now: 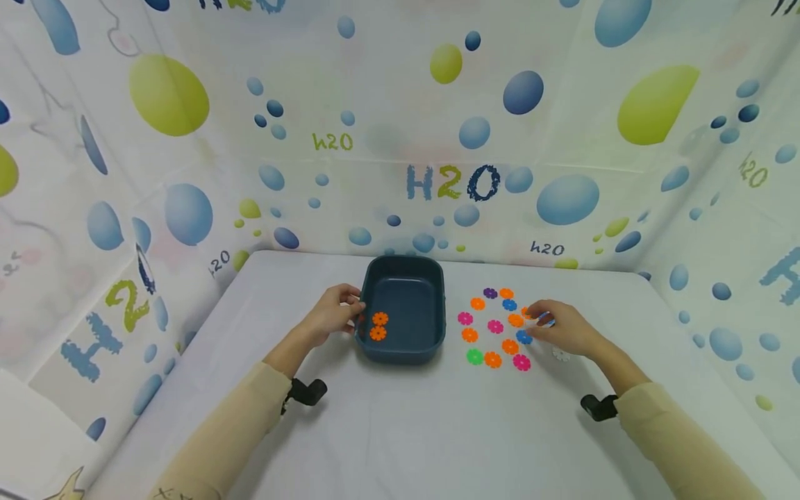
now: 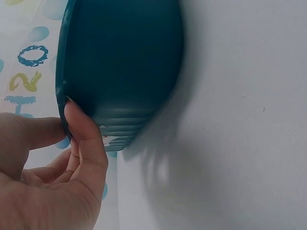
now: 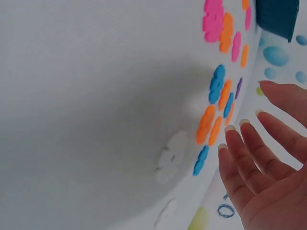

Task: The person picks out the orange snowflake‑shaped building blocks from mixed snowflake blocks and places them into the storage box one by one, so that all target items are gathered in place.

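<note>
A dark teal plastic basin [image 1: 403,357] stands on the white cloth, with two orange flower-shaped pieces [image 1: 378,326] inside at its left. My left hand [image 1: 334,311] pinches the basin's left rim between thumb and fingers, as the left wrist view [image 2: 57,177] confirms. My right hand [image 1: 565,328] hovers over the right edge of a scatter of flower pieces, its fingers loosely spread and holding nothing. Below and beside it lie a blue piece [image 1: 523,337], an orange piece [image 1: 510,346] and a white piece [image 3: 172,155]. The hand covers part of some pieces.
More flat flower pieces in pink [image 1: 495,326], green [image 1: 475,357], purple [image 1: 490,293] and orange [image 1: 493,360] lie between the basin and my right hand. The white-covered table [image 1: 406,430] meets a printed curtain [image 1: 387,153] at the back and sides.
</note>
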`<move>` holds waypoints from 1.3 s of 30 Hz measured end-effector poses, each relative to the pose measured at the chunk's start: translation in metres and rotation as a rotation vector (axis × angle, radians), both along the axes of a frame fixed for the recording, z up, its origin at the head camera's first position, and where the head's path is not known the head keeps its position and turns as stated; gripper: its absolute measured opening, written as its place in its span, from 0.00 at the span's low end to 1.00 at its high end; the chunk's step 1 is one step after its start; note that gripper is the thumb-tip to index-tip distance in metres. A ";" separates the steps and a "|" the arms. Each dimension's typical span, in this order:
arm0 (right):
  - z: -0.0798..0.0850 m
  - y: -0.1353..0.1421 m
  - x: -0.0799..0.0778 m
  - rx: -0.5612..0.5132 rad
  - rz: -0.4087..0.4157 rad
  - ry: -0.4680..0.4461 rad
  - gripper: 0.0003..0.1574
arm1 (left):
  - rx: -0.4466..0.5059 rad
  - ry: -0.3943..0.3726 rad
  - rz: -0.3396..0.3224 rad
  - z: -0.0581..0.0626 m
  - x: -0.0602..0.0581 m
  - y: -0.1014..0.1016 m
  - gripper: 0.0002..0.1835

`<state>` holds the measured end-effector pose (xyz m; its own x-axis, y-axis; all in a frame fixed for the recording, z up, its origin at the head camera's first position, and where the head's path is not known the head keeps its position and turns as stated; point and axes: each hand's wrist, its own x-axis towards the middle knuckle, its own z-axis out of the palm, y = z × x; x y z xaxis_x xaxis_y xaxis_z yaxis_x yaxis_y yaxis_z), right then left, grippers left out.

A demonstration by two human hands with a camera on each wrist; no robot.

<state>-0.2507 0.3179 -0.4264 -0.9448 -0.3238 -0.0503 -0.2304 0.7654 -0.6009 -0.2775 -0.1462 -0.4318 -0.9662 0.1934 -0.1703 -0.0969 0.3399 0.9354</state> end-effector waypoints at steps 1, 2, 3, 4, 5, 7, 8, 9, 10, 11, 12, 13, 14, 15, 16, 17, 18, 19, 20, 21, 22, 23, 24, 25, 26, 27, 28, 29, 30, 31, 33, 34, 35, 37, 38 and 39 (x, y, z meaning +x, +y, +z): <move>-0.001 0.003 0.000 0.002 -0.012 -0.006 0.26 | 0.000 0.002 0.001 0.000 0.000 0.000 0.19; -0.001 0.005 0.000 0.005 -0.022 -0.014 0.27 | 0.001 0.002 0.001 0.000 -0.001 0.000 0.20; -0.002 0.007 0.000 0.007 -0.032 -0.021 0.27 | 0.001 0.004 0.001 0.000 -0.001 0.000 0.20; -0.003 0.009 0.001 0.010 -0.040 -0.030 0.27 | 0.002 0.004 0.001 0.000 -0.001 0.000 0.20; -0.004 0.011 0.001 0.010 -0.050 -0.041 0.28 | 0.002 0.004 0.001 0.000 -0.001 0.000 0.19; -0.005 0.014 0.002 0.013 -0.064 -0.059 0.28 | -0.001 0.001 0.002 0.000 -0.001 0.000 0.19; -0.006 0.016 0.002 0.012 -0.067 -0.065 0.28 | -0.001 0.000 0.002 0.000 -0.001 0.000 0.19; -0.008 0.017 0.002 0.009 -0.069 -0.070 0.28 | -0.001 0.001 0.001 -0.001 -0.001 0.000 0.19; -0.009 0.019 0.002 0.006 -0.072 -0.076 0.28 | -0.001 0.000 0.002 -0.001 0.000 0.000 0.19; -0.011 0.020 0.001 0.005 -0.073 -0.080 0.27 | -0.002 0.000 0.003 -0.001 0.000 0.000 0.19; -0.013 0.021 0.001 0.005 -0.074 -0.080 0.27 | -0.003 0.002 0.003 -0.001 0.000 0.000 0.19; -0.014 0.022 0.000 0.006 -0.075 -0.085 0.26 | -0.003 0.002 0.002 -0.001 0.001 0.000 0.19; -0.016 0.023 0.000 0.008 -0.077 -0.088 0.26 | -0.004 0.003 0.002 -0.001 0.001 0.000 0.19; -0.017 0.023 0.000 0.012 -0.077 -0.088 0.25 | -0.005 0.002 0.002 -0.001 0.001 0.000 0.20; -0.017 0.023 0.000 0.016 -0.080 -0.089 0.24 | -0.007 0.000 0.003 -0.002 0.001 0.000 0.20; -0.018 0.024 0.000 0.022 -0.076 -0.085 0.24 | -0.009 -0.002 0.003 -0.002 0.001 0.000 0.20; -0.019 0.024 0.000 0.025 -0.081 -0.085 0.23 | -0.010 -0.003 0.004 -0.002 0.001 0.000 0.20; -0.019 0.024 0.000 0.028 -0.083 -0.085 0.23 | -0.012 -0.002 0.004 -0.002 0.000 0.000 0.20; -0.019 0.024 0.000 0.031 -0.088 -0.083 0.22 | -0.012 -0.002 0.005 -0.002 0.000 0.000 0.20; -0.019 0.024 0.000 0.035 -0.089 -0.082 0.23 | -0.012 -0.002 0.005 -0.002 0.000 0.000 0.20; -0.020 0.023 0.000 0.038 -0.092 -0.081 0.23 | -0.013 -0.002 0.004 -0.001 0.000 0.000 0.20; -0.020 0.023 0.000 0.043 -0.090 -0.080 0.23 | -0.016 0.000 0.002 -0.001 0.000 0.000 0.21; -0.021 0.023 -0.001 0.046 -0.096 -0.082 0.23 | -0.018 0.002 0.002 -0.001 0.000 0.000 0.21; -0.021 0.023 -0.001 0.050 -0.093 -0.083 0.23 | -0.019 0.002 0.000 0.000 0.000 0.000 0.21; -0.021 0.023 -0.002 0.054 -0.091 -0.082 0.23 | -0.020 0.001 0.000 0.000 -0.001 0.000 0.21; -0.021 0.022 -0.002 0.057 -0.087 -0.081 0.22 | -0.022 0.001 0.000 0.000 0.000 0.001 0.21; -0.021 0.022 -0.003 0.059 -0.086 -0.080 0.21 | -0.025 0.001 -0.001 0.001 0.000 0.001 0.21; -0.021 0.022 -0.003 0.060 -0.087 -0.080 0.20 | -0.028 0.001 -0.001 0.001 0.000 0.001 0.21; -0.021 0.022 -0.004 0.061 -0.088 -0.081 0.20 | -0.028 0.000 -0.001 0.001 0.000 0.001 0.21; -0.021 0.022 -0.004 0.061 -0.089 -0.083 0.19 | -0.030 0.000 0.000 0.001 0.000 0.001 0.21; -0.020 0.021 -0.005 0.065 -0.094 -0.089 0.18 | -0.032 -0.001 -0.001 0.002 0.000 0.001 0.22; -0.020 0.021 -0.005 0.067 -0.096 -0.093 0.17 | -0.032 -0.001 -0.002 0.002 0.000 0.001 0.22; -0.019 0.020 -0.005 0.070 -0.097 -0.097 0.17 | -0.032 -0.001 -0.003 0.002 0.000 0.001 0.22; -0.018 0.019 -0.006 0.075 -0.100 -0.106 0.16 | -0.028 -0.002 -0.004 0.002 0.000 0.000 0.21; -0.017 0.019 -0.006 0.080 -0.100 -0.110 0.16 | -0.026 -0.002 -0.006 0.002 0.000 0.000 0.21; -0.016 0.019 -0.007 0.083 -0.095 -0.112 0.16 | -0.024 -0.002 -0.006 0.002 0.000 0.000 0.21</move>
<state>-0.2573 0.3368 -0.4428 -0.9581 -0.2232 -0.1795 -0.0896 0.8289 -0.5522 -0.2778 -0.1464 -0.4296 -0.9647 0.1948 -0.1772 -0.0968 0.3633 0.9266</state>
